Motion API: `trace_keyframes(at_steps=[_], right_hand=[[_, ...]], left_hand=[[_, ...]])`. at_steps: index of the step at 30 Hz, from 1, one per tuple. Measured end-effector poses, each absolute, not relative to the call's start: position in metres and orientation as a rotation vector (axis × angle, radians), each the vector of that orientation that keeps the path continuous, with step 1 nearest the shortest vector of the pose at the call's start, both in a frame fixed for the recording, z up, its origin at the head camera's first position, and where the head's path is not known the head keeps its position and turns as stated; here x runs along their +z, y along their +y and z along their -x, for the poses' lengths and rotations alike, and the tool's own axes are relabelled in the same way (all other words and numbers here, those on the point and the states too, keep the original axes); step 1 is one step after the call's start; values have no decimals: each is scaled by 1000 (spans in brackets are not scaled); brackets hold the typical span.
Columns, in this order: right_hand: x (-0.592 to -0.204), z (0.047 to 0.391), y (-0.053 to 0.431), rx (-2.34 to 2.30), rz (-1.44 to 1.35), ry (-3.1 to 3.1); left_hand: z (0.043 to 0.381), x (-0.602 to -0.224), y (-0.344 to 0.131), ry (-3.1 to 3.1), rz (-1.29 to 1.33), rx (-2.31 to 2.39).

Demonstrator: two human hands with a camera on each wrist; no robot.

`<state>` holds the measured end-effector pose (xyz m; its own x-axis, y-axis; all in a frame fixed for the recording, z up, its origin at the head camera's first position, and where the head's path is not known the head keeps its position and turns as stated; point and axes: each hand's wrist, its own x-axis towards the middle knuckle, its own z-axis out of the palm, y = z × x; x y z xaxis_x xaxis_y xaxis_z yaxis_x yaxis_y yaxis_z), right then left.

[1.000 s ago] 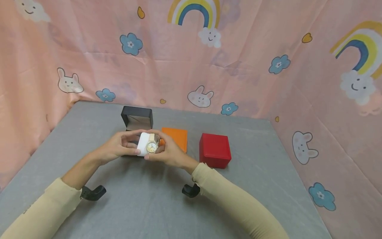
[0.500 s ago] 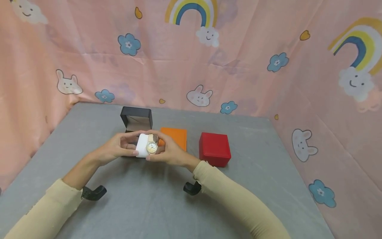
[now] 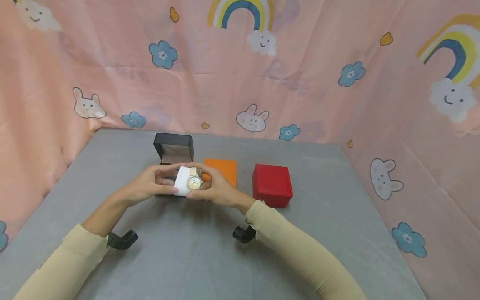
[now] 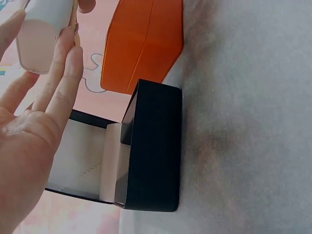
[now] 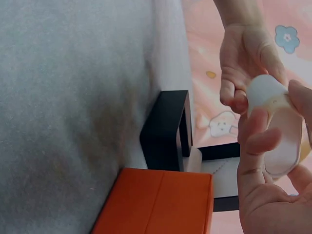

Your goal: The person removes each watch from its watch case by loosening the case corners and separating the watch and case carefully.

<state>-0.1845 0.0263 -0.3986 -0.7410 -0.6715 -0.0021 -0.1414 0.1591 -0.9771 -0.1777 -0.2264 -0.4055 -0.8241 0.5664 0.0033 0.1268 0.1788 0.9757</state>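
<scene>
Both hands meet over the open black watch box (image 3: 173, 143), holding a small white cushion (image 3: 181, 181) with a wristwatch (image 3: 194, 182) round its right part. The watch has a cream strap and a round pale dial facing up. My left hand (image 3: 151, 183) pinches the cushion's left end between thumb and fingers. My right hand (image 3: 221, 189) grips the watch at its strap, thumb at the near side and fingers at the far side. In the left wrist view the black box (image 4: 156, 151) shows a beige lining, below the raised cushion (image 4: 41, 39).
An orange box (image 3: 225, 168) lies just right of the black one. Farther right stands a closed red box (image 3: 273, 183). All are on a grey cloth-covered table (image 3: 187, 258), with a pink patterned curtain (image 3: 210, 91) hanging behind and at the sides.
The hands keep their hold on the cushion and watch, almost in the same place. The head view shifts slightly; the boxes stay where they were.
</scene>
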Motion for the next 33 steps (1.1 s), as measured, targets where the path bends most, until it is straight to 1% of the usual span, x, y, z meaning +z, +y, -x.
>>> trace_keyframes(at_steps=[13, 23, 33], right_hand=[[-399, 181, 25, -1629, 822, 2086], [-394, 176, 21, -1678, 555, 2173], [-388, 177, 25, -1544, 499, 2096]], left_hand=[[177, -406, -225, 2130, -661, 1702], [177, -403, -222, 2130, -676, 1713], [177, -404, -223, 2146, -686, 1696]])
